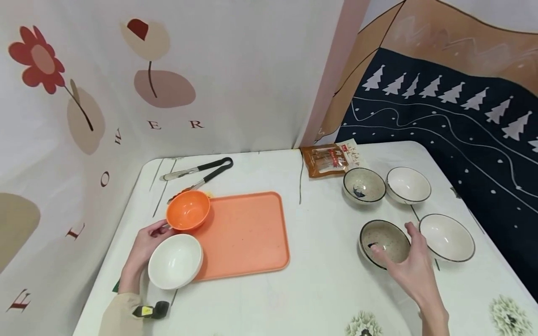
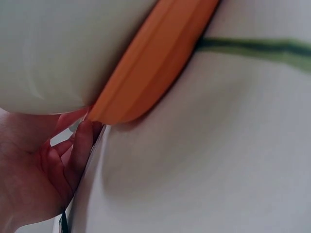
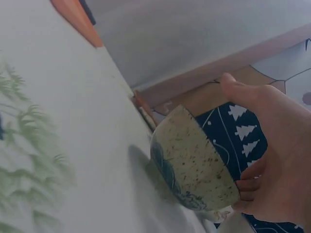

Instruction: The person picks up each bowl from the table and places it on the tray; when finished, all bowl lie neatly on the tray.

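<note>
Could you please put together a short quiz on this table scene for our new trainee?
1. Count: how many dark-rimmed bowls stand to the right of the orange tray in the head view?
2. True or false: the tongs lie on the orange tray.
3. Multiple choice: which bowl is the right hand at?
A) the orange bowl
B) the speckled grey bowl nearer the person
C) the plain white bowl beside the orange one

Key:
1. Four.
2. False; the tongs lie on the table, off the tray.
3. B.
</note>
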